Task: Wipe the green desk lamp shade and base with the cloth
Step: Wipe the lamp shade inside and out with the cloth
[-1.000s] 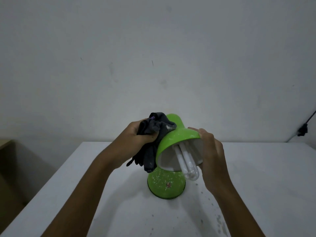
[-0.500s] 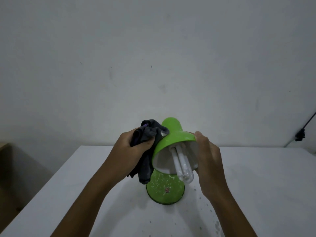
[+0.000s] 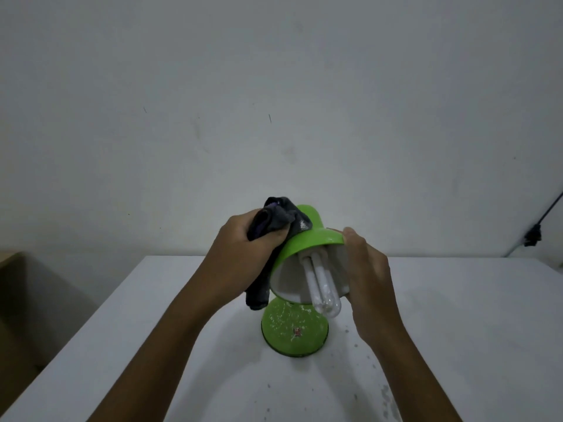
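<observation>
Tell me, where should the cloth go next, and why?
Probably slide the cloth down the shade toward its rim: the left hand presses it near the top, while the right hand steadies the rim.

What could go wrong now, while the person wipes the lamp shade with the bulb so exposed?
The bare bulb sticks out past the shade rim, right beside the right hand; a slip might knock or crack it. The cloth in the left hand pushes on the tilted shade, so the base may tip or slide. The base is still speckled.
</observation>
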{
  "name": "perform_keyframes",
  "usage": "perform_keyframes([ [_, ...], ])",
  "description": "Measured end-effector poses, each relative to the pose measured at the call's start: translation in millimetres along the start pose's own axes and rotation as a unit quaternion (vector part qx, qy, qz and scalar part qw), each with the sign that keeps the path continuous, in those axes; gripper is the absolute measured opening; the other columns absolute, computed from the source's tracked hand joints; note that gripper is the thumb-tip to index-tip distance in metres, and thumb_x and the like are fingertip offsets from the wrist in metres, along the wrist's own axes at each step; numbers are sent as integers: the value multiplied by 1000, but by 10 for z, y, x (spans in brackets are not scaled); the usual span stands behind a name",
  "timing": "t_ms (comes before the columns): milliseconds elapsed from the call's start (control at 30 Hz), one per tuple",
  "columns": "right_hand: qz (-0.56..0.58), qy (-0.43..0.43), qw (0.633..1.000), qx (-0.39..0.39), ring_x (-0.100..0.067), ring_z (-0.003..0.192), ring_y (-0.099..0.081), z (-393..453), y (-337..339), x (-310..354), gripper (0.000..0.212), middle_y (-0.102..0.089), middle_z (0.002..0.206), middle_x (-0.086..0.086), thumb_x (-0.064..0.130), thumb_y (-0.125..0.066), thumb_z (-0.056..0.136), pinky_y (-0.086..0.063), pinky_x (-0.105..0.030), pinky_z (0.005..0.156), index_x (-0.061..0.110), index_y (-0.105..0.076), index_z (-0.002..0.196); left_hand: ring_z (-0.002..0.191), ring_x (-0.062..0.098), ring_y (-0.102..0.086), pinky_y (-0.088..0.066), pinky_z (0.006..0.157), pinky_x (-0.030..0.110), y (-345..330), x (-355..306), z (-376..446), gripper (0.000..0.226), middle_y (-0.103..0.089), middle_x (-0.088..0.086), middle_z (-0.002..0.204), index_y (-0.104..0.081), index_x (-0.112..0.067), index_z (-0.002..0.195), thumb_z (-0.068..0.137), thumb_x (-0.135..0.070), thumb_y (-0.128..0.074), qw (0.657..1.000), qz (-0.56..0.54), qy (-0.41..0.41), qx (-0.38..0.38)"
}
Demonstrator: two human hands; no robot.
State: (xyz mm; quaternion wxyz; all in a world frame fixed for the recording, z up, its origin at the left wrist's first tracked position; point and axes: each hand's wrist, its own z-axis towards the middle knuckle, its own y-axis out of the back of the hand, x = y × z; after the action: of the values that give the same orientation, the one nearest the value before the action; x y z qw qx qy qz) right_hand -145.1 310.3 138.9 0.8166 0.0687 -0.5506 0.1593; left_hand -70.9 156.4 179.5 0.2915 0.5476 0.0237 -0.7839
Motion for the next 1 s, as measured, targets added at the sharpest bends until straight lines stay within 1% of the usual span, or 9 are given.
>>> perform_keyframes([
  [67,0,-9,1000,-6,-1,58,-42,-1,2,11,48,-46,52,19,46,-49,95,-37,-20,58,37,-57,49,70,15,-60,-44,64,30,-40,-54,-32,23,-63,6,73,-67,-18,86,86,-40,-61,999,12,-45,0],
  [167,18,-33,999,-15,-14,72,-43,32,25,2,47,-44,65,6,65,-49,75,-38,-35,66,21,-52,60,77,10,-57,-43,67,23,-86,-51,-148,12,-60,-5,85,-64,-24,97,88,-30,-60,991,1,-132,30],
  [333,29,-41,999,20,-20,82,-52,58,47,-13,59,-56,79,-3,68,-49,72,-43,-39,74,11,-64,83,76,22,-66,-51,55,41,-34,173,-336,17,-67,6,104,-60,-23,106,93,-13,-57,973,-54,-223,28],
  [467,28,-46,998,26,-22,85,-54,72,53,-13,49,-58,80,-2,68,-49,74,-47,-45,77,23,-68,75,56,30,-61,-49,51,37,18,261,-361,11,-64,3,80,-61,-20,103,92,-18,-59,975,-33,-218,-18],
  [600,25,-47,998,16,-21,80,-48,67,33,-9,49,-50,78,-4,69,-49,74,-39,-41,73,22,-61,68,74,15,-62,-48,61,26,-16,182,-279,29,-62,1,102,-63,-15,108,88,5,-64,957,107,-264,-60],
  [700,22,-49,999,9,-20,79,-46,69,41,-20,48,-48,73,0,69,-49,73,-39,-40,73,23,-58,64,75,18,-64,-51,63,30,-100,285,-296,27,-61,4,106,-62,-9,112,88,4,-59,949,89,-290,-85],
  [867,17,-45,999,25,-17,81,-51,52,45,-14,39,-54,71,9,67,-47,74,-43,-41,73,35,-65,64,73,25,-66,-54,61,42,-224,742,-490,21,-66,8,87,-60,-21,110,93,-10,-57,962,-2,-217,-168],
  [933,19,-49,998,25,-20,82,-52,61,58,-26,44,-55,75,4,68,-48,74,-44,-43,74,28,-66,68,66,30,-64,-52,55,48,-288,800,-534,20,-65,9,81,-60,-26,109,93,-14,-57,967,-30,-180,-179],
  [1000,29,-49,998,19,-22,82,-48,77,73,-42,61,-49,80,-4,69,-50,75,-41,-44,75,9,-58,78,65,27,-62,-51,55,42,-309,708,-517,22,-63,7,79,-60,-27,107,93,-11,-56,967,-48,-173,-179],
])
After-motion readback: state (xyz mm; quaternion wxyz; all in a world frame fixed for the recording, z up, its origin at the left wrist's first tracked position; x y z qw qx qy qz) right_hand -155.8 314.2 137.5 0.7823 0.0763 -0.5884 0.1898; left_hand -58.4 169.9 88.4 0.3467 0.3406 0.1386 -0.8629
